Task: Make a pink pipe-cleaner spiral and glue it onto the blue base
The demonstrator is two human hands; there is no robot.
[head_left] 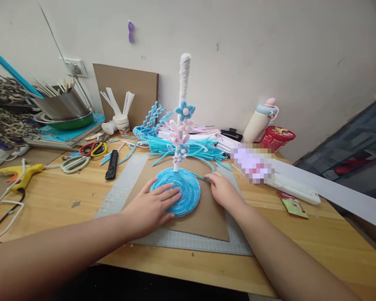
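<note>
A round blue base (pixel 189 193), coiled from pipe cleaners, lies on a sheet of brown cardboard (pixel 203 225). From its far edge rises a white wrapped stem (pixel 184 77), upright, with blue and pink fuzzy flowers (pixel 185 111) along it. My left hand (pixel 159 200) rests on the left part of the base, fingers spread and flat. To the right of the base, my right hand (pixel 221 188) pinches a blue pipe cleaner (pixel 202 177) that runs to the base's edge. Part of the base is hidden under my left fingers.
Behind the base lies a pile of turquoise pipe cleaners (pixel 188 148). At left are a yellow glue gun (pixel 21 173), scissors (pixel 94 149) and a black utility knife (pixel 112 165). A white bottle (pixel 258 121), a red tub (pixel 277 137) and a small packet (pixel 293 205) sit at right.
</note>
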